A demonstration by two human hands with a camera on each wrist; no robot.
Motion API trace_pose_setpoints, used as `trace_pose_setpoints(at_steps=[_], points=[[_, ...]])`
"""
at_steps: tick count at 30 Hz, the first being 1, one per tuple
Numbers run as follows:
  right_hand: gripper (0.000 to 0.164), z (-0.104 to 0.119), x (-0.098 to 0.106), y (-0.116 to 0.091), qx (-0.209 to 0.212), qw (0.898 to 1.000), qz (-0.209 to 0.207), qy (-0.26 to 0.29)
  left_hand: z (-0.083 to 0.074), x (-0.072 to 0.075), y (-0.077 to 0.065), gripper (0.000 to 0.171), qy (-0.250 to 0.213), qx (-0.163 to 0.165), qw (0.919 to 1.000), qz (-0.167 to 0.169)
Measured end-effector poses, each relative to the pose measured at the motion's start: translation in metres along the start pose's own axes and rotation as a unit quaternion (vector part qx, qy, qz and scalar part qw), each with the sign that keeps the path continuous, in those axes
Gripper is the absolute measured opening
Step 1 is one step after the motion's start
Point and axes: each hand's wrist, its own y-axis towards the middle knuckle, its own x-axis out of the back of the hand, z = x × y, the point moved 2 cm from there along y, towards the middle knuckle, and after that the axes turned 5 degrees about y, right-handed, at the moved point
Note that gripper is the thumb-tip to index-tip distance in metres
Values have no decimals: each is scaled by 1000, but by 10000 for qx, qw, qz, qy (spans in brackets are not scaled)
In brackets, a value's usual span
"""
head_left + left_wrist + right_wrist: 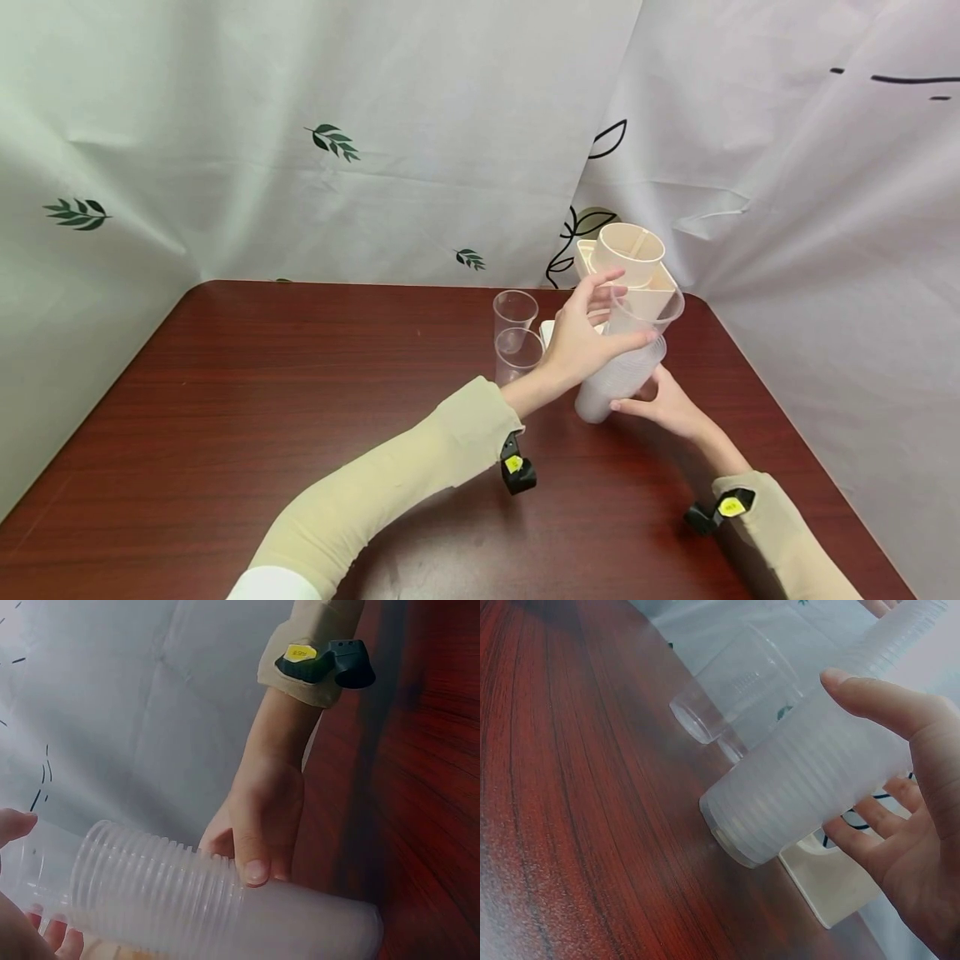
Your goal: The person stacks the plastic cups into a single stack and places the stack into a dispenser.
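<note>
My right hand [671,408] grips a tilted stack of clear plastic cups [618,375] around its lower part, thumb on the near side. The stack's closed end points down toward the table. At the upper end, a single plastic cup [667,310] sticks out beyond the other rims. My left hand [585,333] holds this cup between thumb and fingers. The left wrist view shows the many close rims of the stack [165,892] and the right thumb pressed along its side. In the right wrist view, the right fingers pass behind the stack [802,772].
Two clear plastic cups, one behind the other, stand left of my left hand: the rear cup [515,308] and the front cup [517,346]. Behind the stack rises a cream-coloured stand with a round tube [630,254] on top. A patterned cloth [420,167] hangs behind the brown table [300,375].
</note>
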Motion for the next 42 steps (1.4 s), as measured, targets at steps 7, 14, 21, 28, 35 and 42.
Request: trace_pose_setpoints(at_steps=[7, 14, 21, 28, 35, 42], points=[[67, -1, 0, 0, -67, 10000, -24, 13, 4, 0, -1, 74, 405, 21, 9989, 220], [66, -1, 0, -1, -105, 9999, -38, 6, 7, 0, -2, 74, 730, 287, 9960, 437], [65, -1, 0, -1, -191, 9998, -64, 49, 11, 0, -4, 74, 922, 314, 9927, 706], [66, -1, 0, -1, -160, 9998, -57, 69, 16, -1, -6, 73, 855, 522, 9922, 738], [66, 0, 0, 0, -39, 9999, 22, 157, 17, -1, -8, 70, 771, 554, 9919, 838], [66, -1, 0, 0, 17, 9999, 45, 166, 17, 0, -11, 72, 872, 515, 9896, 1018]])
